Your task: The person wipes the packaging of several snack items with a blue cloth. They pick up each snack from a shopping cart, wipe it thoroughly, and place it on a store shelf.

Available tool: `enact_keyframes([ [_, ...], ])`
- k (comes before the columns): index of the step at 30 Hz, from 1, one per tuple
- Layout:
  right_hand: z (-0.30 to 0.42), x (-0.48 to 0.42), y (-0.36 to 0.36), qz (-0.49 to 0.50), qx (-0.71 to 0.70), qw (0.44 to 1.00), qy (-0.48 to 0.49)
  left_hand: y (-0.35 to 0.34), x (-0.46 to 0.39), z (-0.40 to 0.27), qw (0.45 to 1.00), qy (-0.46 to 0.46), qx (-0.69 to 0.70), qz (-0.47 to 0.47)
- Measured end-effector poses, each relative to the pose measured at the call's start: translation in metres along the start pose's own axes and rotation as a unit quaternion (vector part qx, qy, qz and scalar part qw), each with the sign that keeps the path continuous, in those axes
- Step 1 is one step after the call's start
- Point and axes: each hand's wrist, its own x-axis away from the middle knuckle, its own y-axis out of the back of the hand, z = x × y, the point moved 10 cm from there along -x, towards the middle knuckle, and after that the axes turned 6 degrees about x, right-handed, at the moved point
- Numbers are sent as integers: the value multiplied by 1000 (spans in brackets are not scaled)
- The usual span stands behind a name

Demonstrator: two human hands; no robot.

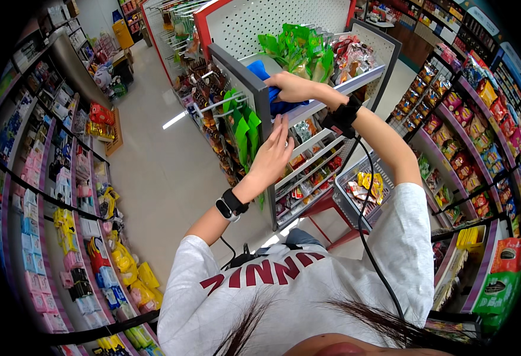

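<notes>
My right hand (289,86) is closed on a blue cloth (282,107) on the top shelf of a store display rack, by its grey end panel (238,73). My left hand (271,153) rests with straight fingers against the front end of the shelf's edge and the panel, holding nothing that shows. Green snack pouches (303,49) stand on that shelf just beyond the right hand. Farther along it lie red and clear packets (354,55). More green packets (242,129) hang from hooks on the outer side of the end panel, left of my left hand.
A grey plastic basket (343,189) with yellow and red packets sits on a red stool (320,207) at the rack's right. Curved-looking shelves of packaged goods (33,240) line the left side. Snack shelves (460,129) stand at the right. A dark cable (362,213) hangs from my right wrist.
</notes>
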Motion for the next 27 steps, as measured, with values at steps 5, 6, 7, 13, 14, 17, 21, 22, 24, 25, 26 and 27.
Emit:
enact_keyframes([
  [5,-5,-14,1,-73,8,997,6,1,3,1,1000,7,15,-11],
  [6,-8,-21,0,-74,-24,997,11,2,3,2,1000,6,14,-11],
  [7,-11,-29,2,-92,-21,995,20,2,2,1,1000,1,13,-12],
  [13,-37,-67,-3,-89,22,996,-1,-4,0,-4,998,-15,-63,4],
  [14,-46,-73,-10,-69,42,997,-17,-3,0,-5,998,-17,-60,2],
  [17,-49,-86,-12,-46,75,994,-61,-3,3,-2,999,-10,-50,3],
  [21,-41,-89,-6,-48,124,989,-68,-2,3,1,999,-4,-40,-4],
  [22,-50,-91,-1,-60,109,987,-102,-1,2,0,999,-5,-41,-7],
  [24,-74,-90,3,-72,151,971,-168,-3,3,0,999,-2,-40,-12],
  [25,-84,-89,5,-78,172,962,-199,-3,3,0,999,0,-40,-14],
  [26,-90,-84,7,-93,173,959,-203,-3,4,0,999,1,-37,-14],
  [27,-94,-85,6,-85,178,958,-206,-3,2,-1,999,-1,-35,-14],
])
